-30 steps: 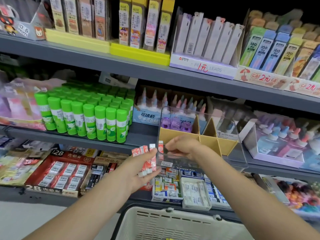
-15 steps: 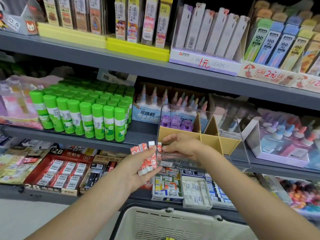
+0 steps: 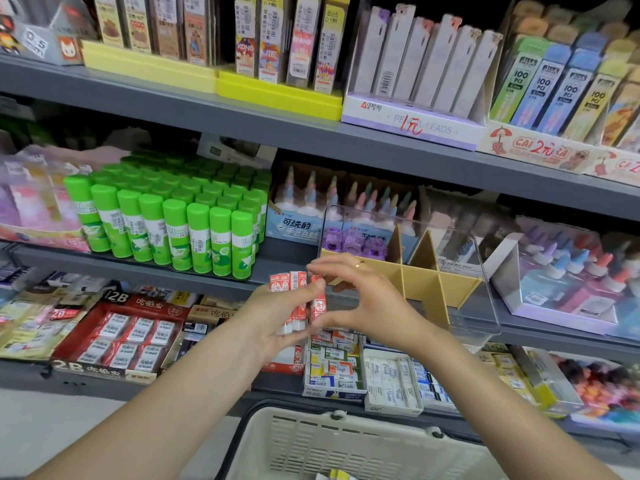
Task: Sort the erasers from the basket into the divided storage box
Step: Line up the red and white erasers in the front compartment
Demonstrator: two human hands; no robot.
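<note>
The left hand [image 3: 273, 317] grips a fanned stack of red-and-white erasers [image 3: 294, 299], fingers curled round the lower ends so the tops stand free for picking; the stack is held just beside the front left corner of the divided storage box [image 3: 460, 282], which keeps each transfer short. The right hand [image 3: 363, 299] pinches the rightmost eraser [image 3: 318, 299] between thumb and forefinger, top and bottom, apparently to draw it clear of the stack; its remaining fingers arch above. The box sits on the middle shelf [image 3: 156, 271]; its tan dividers [image 3: 422, 271] form compartments, and purple items [image 3: 353, 240] occupy the rear left one. The basket [image 3: 346, 445] waits below, within reach; few erasers are visible in it.
</note>
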